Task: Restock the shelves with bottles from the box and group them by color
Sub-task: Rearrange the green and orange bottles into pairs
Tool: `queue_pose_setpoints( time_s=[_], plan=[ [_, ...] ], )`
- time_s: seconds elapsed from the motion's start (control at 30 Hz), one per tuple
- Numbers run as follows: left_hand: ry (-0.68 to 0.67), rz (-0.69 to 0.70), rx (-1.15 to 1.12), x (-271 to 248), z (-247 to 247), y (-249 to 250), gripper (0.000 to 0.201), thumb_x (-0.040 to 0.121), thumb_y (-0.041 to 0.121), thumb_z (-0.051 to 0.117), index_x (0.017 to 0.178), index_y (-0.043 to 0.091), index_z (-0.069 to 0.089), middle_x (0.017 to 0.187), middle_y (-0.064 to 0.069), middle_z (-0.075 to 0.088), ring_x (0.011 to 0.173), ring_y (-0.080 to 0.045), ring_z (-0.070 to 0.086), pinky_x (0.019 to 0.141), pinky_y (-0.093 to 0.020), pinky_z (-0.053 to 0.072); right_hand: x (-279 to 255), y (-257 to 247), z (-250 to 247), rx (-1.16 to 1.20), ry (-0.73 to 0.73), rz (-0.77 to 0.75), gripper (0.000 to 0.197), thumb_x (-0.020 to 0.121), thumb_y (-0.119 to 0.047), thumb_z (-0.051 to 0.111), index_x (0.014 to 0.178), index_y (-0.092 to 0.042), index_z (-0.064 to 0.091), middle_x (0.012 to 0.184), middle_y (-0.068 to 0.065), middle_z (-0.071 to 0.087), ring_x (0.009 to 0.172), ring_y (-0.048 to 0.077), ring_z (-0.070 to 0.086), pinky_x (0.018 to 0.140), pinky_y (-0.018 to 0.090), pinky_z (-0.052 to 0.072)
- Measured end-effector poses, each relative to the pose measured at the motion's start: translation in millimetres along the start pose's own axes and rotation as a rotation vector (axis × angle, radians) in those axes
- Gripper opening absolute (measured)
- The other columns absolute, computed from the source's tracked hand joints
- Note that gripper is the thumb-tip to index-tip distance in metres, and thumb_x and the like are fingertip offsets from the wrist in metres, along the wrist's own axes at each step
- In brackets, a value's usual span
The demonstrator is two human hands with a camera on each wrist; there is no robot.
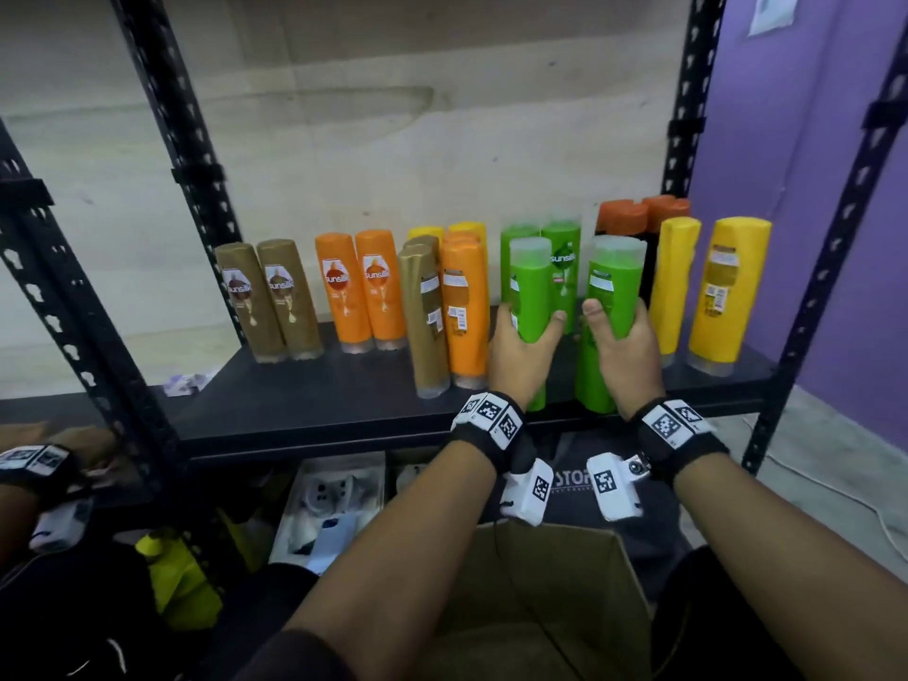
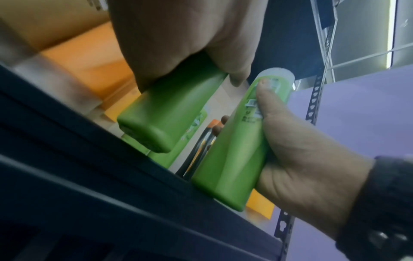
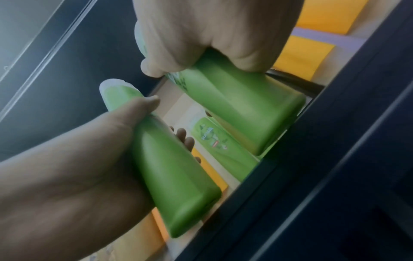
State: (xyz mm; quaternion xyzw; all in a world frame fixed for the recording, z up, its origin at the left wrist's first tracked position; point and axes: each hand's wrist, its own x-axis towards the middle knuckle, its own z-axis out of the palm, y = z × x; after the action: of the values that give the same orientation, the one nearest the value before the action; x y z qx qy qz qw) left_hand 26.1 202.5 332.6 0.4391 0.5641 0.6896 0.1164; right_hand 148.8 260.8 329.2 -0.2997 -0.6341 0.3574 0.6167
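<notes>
"sunsilk" on brown bottles [image 1: 268, 299], orange bottles [image 1: 361, 290], green bottle [image 1: 562, 267]

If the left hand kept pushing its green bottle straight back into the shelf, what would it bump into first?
Most likely the green bottles standing at the back. The left hand holds its green bottle right in front of them, with the gold and orange bottles just to the side. Depth is hard to judge here.

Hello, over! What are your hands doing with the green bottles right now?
Left hand grips one green bottle. Right hand grips another. Both at shelf front, before two shelved green bottles. Nothing blocking.
</notes>
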Motion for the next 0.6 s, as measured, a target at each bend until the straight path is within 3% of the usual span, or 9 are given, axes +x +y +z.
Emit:
queue_pose_setpoints(
  time_s=[0.1,0.27,0.33,0.43,0.53,0.6],
  plan=[
    [0.009,-0.006,0.011,9,12,-10,0.046,0.087,0.038,0.077,0.126,0.02,0.06,0.115,0.002,0.074,0.104,-0.016,0.071,0.097,-0.041,0.057,11,8,-3,-0.013,-0.016,-0.001,0.068,0.083,-0.079,0.06,0.127,-0.027,0.06,0.117,-0.012,0.072,0.109,0.002,0.066,0.098,0.033,0.054],
    [0.0,0.014,0.074,28,22,-27,0.045,0.089,0.04,0.076,0.126,0.021,0.059,0.109,0.008,0.073,0.094,-0.002,0.069,0.088,-0.03,0.057,27,15,3,-0.064,-0.091,-0.002,0.06,0.083,-0.079,0.057,0.127,-0.038,0.054,0.113,-0.019,0.068,0.102,-0.017,0.06,0.082,0.003,0.044],
    [0.01,0.026,0.113,34,24,-33,0.05,0.089,0.044,0.075,0.13,0.022,0.056,0.104,0.013,0.07,0.088,0.007,0.066,0.082,-0.022,0.054,33,18,7,-0.071,-0.097,-0.004,0.053,0.085,-0.073,0.06,0.124,-0.037,0.054,0.111,-0.021,0.067,0.102,-0.019,0.059,0.078,-0.001,0.042],
    [-0.005,0.025,0.124,43,27,-39,0.057,0.09,0.05,0.072,0.137,0.024,0.051,0.111,0.01,0.07,0.096,-0.007,0.069,0.087,-0.024,0.054,42,24,13,-0.071,-0.091,0.008,0.047,0.089,-0.065,0.063,0.123,-0.034,0.054,0.106,-0.025,0.064,0.096,-0.026,0.056,0.074,-0.005,0.039],
    [-0.011,0.018,0.108,46,28,-43,0.06,0.09,0.054,0.071,0.137,0.024,0.05,0.111,0.013,0.067,0.097,-0.004,0.066,0.088,-0.022,0.052,45,27,17,-0.083,-0.075,0.008,0.055,0.088,-0.07,0.06,0.128,-0.033,0.055,0.108,-0.029,0.064,0.096,-0.027,0.054,0.075,-0.007,0.038],
    [0.009,0.002,0.098,46,29,-47,0.062,0.089,0.056,0.072,0.137,0.023,0.05,0.108,0.016,0.065,0.096,0.0,0.066,0.083,-0.016,0.051,44,32,19,-0.072,-0.078,0.027,0.058,0.085,-0.077,0.056,0.128,-0.038,0.053,0.107,-0.041,0.061,0.098,-0.028,0.053,0.078,-0.005,0.038]
  ],
)
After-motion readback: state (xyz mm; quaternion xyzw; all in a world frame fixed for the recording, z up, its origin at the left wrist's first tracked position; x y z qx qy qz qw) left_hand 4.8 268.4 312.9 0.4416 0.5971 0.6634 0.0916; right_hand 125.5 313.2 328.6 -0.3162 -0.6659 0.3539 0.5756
